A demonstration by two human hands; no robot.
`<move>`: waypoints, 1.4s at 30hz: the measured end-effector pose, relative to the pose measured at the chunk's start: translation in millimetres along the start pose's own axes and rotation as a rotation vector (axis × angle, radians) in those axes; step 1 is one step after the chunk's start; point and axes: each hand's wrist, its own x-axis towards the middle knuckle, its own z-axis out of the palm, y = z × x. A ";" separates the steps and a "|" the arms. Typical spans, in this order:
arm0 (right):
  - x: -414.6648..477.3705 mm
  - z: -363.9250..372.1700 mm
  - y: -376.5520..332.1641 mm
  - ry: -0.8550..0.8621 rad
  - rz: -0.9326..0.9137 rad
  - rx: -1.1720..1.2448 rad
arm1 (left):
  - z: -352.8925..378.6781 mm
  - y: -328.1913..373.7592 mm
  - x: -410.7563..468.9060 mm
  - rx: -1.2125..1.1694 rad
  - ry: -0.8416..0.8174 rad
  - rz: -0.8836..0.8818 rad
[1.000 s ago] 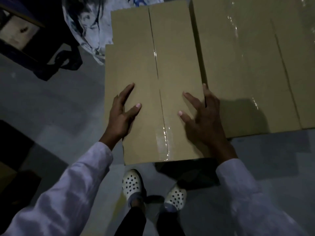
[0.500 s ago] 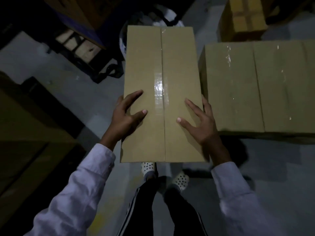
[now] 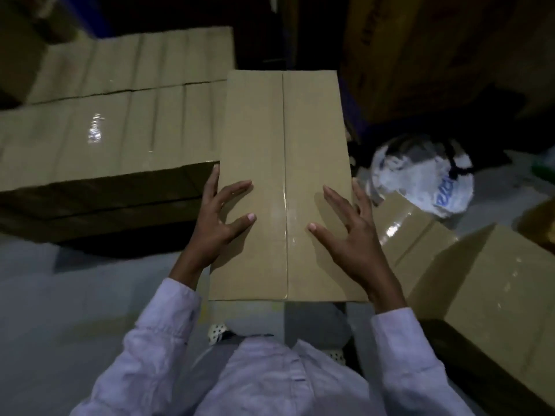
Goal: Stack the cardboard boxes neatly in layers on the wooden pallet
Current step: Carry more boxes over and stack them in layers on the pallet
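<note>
Observation: a long cardboard box is being carried clear of the floor, directly in front of the body. It is being clamped between the two hands near its close end. The left hand is being pressed against the left edge and the right hand against the right edge. Both hands are spread, with straight fingers. Thumb and forefinger are being laid on the top face, and the remaining fingers are being run down the sides. Nothing is being pinched.

Orientation: the box's long axis, marked by the taped seam, is being pointed straight away from the hands. Most of its length is being left unsupported beyond them.

Key relation: the stacked boxes are lying to the left of the hands, their top surface just beside the carried box's left edge and apparently lower. The left hand is the nearer one, with its outer fingers almost against the stack's corner. The wooden pallet itself is not being shown; the base of the stack is in shadow.

Judgement: a leftward transfer is being set up. The left fingers are likely to be trapped unless they are withdrawn from the side face first.

Other items: loose boxes and a plastic bag are lying to the right of the right hand.
</note>
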 end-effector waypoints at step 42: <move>526.8 759.2 -472.2 -0.306 -0.182 0.088 | -825.2 -477.2 291.8 -0.100 0.307 -0.191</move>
